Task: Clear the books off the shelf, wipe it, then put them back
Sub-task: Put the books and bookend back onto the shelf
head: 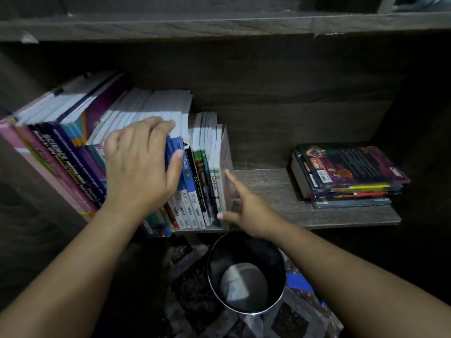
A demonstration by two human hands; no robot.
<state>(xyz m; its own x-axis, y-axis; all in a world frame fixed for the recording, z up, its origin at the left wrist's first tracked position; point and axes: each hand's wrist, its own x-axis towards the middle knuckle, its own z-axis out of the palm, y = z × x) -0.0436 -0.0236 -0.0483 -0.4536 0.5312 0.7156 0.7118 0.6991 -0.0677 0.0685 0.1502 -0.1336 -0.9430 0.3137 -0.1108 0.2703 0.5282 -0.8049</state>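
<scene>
Left hand [139, 167] gripped books [197, 191] from above; spines upright. Right hand [249, 211], fingers spread, touched the row's 3 o'clock end.

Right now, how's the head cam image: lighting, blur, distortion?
Head view: dim overall, corners near black; one bright patch on the white page tops of the row of upright books; wide-angle stretch fans the leftmost books outward; the right hand looks slightly soft; spines beside the left hand are readable.
</scene>
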